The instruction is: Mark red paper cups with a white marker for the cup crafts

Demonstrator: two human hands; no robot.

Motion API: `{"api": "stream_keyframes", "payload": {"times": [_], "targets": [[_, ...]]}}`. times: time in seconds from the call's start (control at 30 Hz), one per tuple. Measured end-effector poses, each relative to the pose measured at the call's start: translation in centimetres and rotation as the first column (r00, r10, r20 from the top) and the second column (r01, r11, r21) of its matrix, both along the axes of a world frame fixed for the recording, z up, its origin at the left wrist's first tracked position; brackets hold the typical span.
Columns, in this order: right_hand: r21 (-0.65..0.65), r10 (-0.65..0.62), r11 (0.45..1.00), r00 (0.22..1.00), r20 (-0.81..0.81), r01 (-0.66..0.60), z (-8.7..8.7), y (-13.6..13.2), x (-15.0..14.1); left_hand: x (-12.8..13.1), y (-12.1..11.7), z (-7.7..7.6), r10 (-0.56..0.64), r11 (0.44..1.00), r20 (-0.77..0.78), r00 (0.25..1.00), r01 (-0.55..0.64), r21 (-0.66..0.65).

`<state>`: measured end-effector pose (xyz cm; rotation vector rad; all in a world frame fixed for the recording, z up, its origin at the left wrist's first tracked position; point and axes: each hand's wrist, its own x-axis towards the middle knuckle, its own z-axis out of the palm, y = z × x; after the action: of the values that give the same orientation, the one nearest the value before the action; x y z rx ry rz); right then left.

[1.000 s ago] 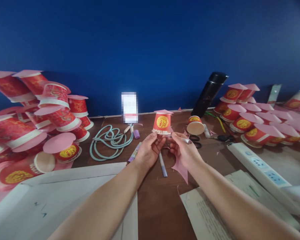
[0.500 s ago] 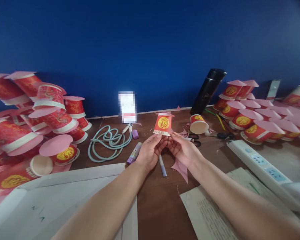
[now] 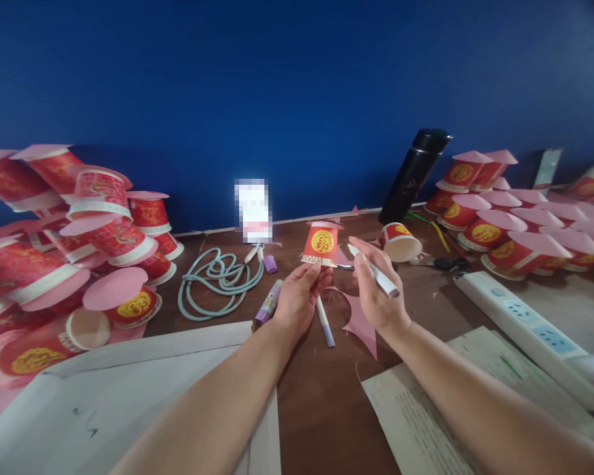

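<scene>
My left hand pinches the lower rim of a red paper cup with a gold emblem, held upside down. A pink paper piece covers the cup's top. To the right of the cup, my right hand grips a white marker pen, its tip pointing up and left, apart from the cup. A second white pen lies on the table beneath my hands. Beside it are a pink paper scrap and a purple glue stick near my left wrist.
Pink-topped red cups are piled at left and right. Another cup lies on its side near a black flask. A coiled cable, a power strip, papers and a white box surround the work spot.
My right hand has let go of the cup's rim and moved right, and it now holds a white marker pen. My left hand keeps the cup in nearly the same place.
</scene>
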<state>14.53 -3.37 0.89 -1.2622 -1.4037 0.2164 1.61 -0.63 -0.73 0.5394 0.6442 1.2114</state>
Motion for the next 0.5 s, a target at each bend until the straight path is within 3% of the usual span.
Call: {"api": "stream_keyframes", "payload": {"times": [0.13, 0.5], "targets": [[0.092, 0.034, 0.994, 0.979, 0.200, -0.054, 0.45, -0.70, -0.26, 0.06, -0.02, -0.10, -0.004, 1.000, -0.002, 1.000, 0.004, 0.019], [0.074, -0.053, 0.997, 0.964, 0.261, 0.035, -0.02, -0.81, -0.19, 0.10, -0.03, -0.26, -0.017, 0.999, -0.025, 1.000, 0.018, 0.048]]}}
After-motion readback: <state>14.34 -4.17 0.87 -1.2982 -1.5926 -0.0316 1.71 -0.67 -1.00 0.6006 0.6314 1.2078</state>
